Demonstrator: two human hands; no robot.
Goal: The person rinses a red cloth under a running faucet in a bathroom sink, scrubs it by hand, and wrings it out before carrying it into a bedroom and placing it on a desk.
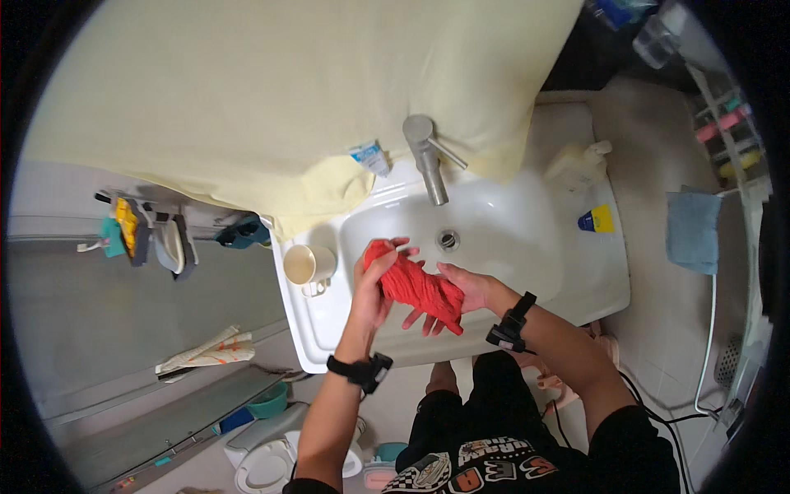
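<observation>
Both your hands wring a red cloth (418, 286) over the sink (527, 247), below the tap (426, 156): left hand (374, 288) and right hand (461, 292) each clench an end.

The white basin (527, 247) lies open at centre right of the frame. The tap (428, 160) blocks its upper edge, a cup (306, 265) its left rim, a soap bottle (580, 160) the upper right.

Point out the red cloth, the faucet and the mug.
Red cloth (418, 288), head view, middle of the twisted bundle.
Faucet (429, 165), head view, upright metal body.
Mug (301, 265), head view, its open inside.
</observation>
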